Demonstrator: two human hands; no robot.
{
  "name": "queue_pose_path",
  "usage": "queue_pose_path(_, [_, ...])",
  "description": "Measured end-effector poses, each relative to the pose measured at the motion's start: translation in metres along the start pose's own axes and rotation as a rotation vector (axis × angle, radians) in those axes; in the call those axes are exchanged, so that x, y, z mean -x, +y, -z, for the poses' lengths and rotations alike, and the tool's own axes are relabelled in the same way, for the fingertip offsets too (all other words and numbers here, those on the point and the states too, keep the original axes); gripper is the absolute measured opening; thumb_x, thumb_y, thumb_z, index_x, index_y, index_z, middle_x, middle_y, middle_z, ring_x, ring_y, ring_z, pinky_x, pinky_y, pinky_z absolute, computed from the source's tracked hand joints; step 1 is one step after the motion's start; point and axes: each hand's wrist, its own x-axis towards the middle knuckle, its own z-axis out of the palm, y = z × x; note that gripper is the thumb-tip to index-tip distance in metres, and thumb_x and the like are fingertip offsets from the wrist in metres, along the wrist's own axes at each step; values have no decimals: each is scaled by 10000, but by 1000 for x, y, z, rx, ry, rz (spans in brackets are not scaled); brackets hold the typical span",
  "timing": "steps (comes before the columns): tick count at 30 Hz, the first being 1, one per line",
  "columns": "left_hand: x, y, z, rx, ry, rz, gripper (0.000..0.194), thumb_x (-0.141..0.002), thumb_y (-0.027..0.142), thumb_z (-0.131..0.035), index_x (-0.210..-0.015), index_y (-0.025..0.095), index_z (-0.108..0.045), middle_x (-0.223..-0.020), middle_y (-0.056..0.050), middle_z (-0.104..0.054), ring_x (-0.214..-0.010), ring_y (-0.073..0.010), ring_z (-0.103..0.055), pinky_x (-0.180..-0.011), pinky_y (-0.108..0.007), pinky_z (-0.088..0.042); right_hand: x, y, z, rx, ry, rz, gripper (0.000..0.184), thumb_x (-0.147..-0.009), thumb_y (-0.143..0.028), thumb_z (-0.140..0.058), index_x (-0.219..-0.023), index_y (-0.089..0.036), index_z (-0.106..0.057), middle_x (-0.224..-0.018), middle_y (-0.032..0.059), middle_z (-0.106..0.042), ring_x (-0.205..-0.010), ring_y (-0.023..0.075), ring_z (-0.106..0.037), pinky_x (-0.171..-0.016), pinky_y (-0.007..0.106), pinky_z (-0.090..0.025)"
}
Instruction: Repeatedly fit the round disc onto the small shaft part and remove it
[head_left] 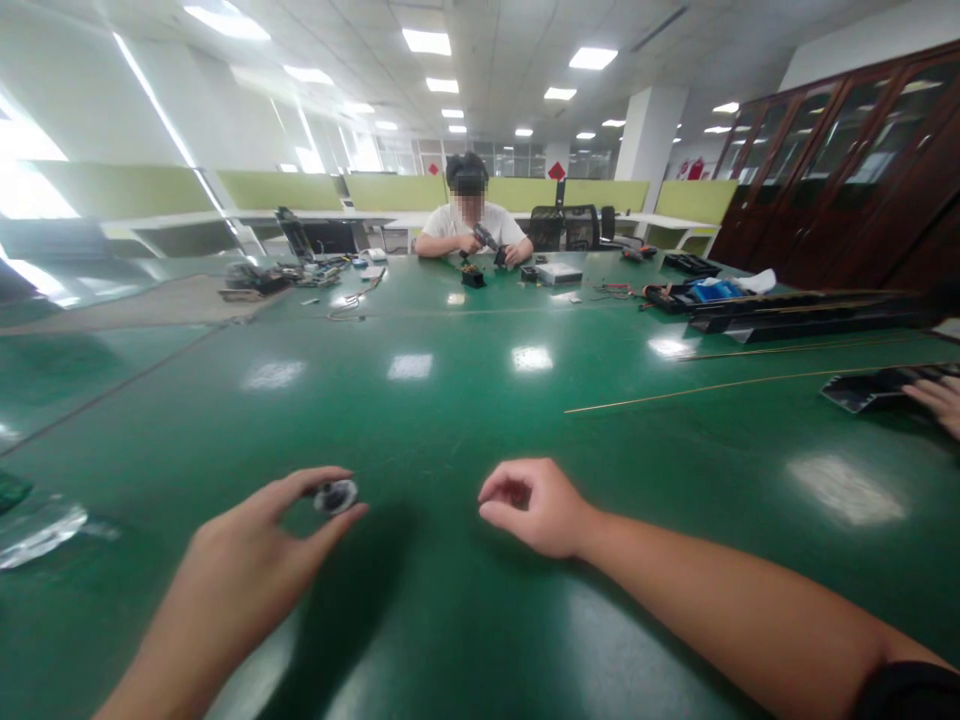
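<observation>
Between the thumb and fingers of my left hand (262, 545) is a small round part (335, 497) with a dark middle and a pale, silvery rim. It is held above the green table (450, 430), and blur hides its exact kind. My right hand (536, 510) is a short way to the right, low over the table. Its fingers are loosely curled towards the thumb, and nothing shows in them.
A clear plastic object (41, 525) lies at the left edge. Across the table a person (474, 220) holds a power drill (486, 237). Thin rods (675, 395) and black channels (810, 315) lie right, near another person's hand (937, 400). Electronic parts (315, 270) are heaped far left.
</observation>
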Motion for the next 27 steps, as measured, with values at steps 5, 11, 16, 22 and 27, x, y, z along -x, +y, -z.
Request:
queue_pose_path(5, [-34, 63, -56, 80, -79, -367, 220, -789, 346, -698, -972, 226, -671, -962, -38, -709, -877, -253, -653, -814, -376, -499, -7, 8, 0, -6, 195, -91, 89, -772, -170, -651, -852, -156, -687, -713, 4, -649, -624, 114, -555, -595, 223, -442])
queue_pose_path(11, [-21, 48, -103, 305, -177, -365, 202, -873, 320, -621, -1048, 221, -635, -1013, -40, -687, -916, -208, -647, -835, -330, -511, -9, 17, -5, -39, 119, -122, 232, -744, -122, -643, -972, -161, -661, -743, -14, -624, -624, 100, -537, -601, 215, -452])
queue_pose_path(16, [-17, 41, -101, 402, -149, -398, 176, -859, 263, -646, -1033, 241, -627, -1030, -17, -667, -953, -183, -631, -864, -305, -495, -6, 17, -3, 5, 65, -140, 226, -751, -116, -639, -969, -166, -671, -747, -8, -645, -611, 97, -542, -593, 214, -446])
queue_pose_path(22, [-17, 45, -97, 444, -224, -484, 174, -860, 231, -641, -1033, 238, -622, -1065, -29, -647, -990, -177, -610, -895, -307, -484, -4, 16, 0, 42, 53, -135, 161, -766, -140, -645, -920, -165, -684, -701, -13, -622, -606, 104, -534, -576, 215, -434])
queue_pose_path(27, [-14, 47, -96, 465, -282, -495, 154, -874, 231, -606, -1027, 228, -625, -1043, -42, -655, -965, -180, -615, -879, -311, -497, -4, 14, 0, 44, 39, -146, 134, -772, -145, -640, -897, -164, -685, -679, -19, -607, -596, 103, -522, -560, 211, -418])
